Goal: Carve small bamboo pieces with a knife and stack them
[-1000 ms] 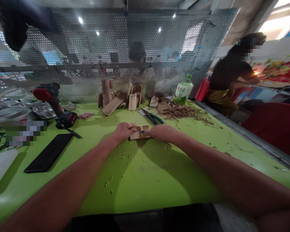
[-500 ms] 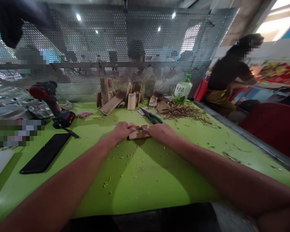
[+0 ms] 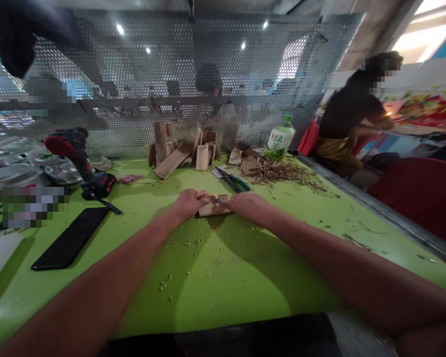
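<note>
A flat bamboo piece (image 3: 218, 209), laid crosswise on the desk (image 3: 241, 282), is pinched between the curled left hand (image 3: 188, 204) and right hand (image 3: 247, 207).

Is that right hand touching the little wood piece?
Touching. The head view shows the fingers of the right hand lying on the little wood piece, with no gap between them.

pliers (image 3: 232, 180) behind the wooden piece (image 3: 215, 207)
</note>
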The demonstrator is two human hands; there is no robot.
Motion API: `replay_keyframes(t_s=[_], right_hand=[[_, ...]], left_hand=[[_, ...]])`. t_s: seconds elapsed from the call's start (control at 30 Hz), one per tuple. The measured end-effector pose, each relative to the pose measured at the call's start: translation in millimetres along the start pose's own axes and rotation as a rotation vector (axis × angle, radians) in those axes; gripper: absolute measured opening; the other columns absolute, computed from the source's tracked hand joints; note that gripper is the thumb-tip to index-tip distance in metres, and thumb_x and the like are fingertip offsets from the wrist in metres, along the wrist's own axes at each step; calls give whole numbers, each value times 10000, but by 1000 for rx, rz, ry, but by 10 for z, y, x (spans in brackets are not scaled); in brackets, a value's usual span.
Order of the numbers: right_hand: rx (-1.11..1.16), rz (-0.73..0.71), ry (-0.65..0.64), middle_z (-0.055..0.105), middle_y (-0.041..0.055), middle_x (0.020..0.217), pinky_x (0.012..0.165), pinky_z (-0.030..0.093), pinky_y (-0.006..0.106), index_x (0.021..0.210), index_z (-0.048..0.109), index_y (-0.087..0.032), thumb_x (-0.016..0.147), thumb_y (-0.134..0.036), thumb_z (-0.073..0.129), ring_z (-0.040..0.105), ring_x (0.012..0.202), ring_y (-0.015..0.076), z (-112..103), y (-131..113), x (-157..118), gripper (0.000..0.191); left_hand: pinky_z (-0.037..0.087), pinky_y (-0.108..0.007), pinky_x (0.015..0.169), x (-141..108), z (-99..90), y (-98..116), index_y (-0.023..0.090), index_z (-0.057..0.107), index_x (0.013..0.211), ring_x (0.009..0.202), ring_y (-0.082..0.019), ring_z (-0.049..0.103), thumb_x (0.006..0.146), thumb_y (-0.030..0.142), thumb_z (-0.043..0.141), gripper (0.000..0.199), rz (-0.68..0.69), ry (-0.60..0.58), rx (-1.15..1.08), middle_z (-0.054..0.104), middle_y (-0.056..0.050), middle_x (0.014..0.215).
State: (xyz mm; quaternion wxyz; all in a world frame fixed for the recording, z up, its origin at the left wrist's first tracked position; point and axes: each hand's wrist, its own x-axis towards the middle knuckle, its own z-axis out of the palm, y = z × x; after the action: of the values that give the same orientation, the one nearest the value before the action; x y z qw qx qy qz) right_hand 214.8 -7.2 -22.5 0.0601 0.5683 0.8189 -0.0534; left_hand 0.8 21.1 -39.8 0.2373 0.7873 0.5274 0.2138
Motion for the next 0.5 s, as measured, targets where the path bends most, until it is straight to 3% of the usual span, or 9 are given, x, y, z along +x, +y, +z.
replay_keyframes(t_s=[0.23, 0.5], right_hand=[[-19, 41, 10, 686, 109, 818, 655, 517, 319, 1042, 686, -199, 990, -513, 386, 681, 737, 204, 65, 41, -9, 437], [-11, -52, -13, 684, 104, 811, 684, 499, 314, 1107, 676, -199, 979, -434, 455, 676, 735, 207, 5, 85, 60, 347]], left_hand=[[500, -267, 865, -19, -12, 37, 158, 730, 1149, 972, -223, 686, 831, 283, 611, 362, -9, -16, -15, 750, -74, 1087], [502, -271, 846, -39, -3, 70, 152, 761, 1067, 975, -226, 669, 816, 283, 626, 314, -24, -2, -41, 756, -80, 1055]])
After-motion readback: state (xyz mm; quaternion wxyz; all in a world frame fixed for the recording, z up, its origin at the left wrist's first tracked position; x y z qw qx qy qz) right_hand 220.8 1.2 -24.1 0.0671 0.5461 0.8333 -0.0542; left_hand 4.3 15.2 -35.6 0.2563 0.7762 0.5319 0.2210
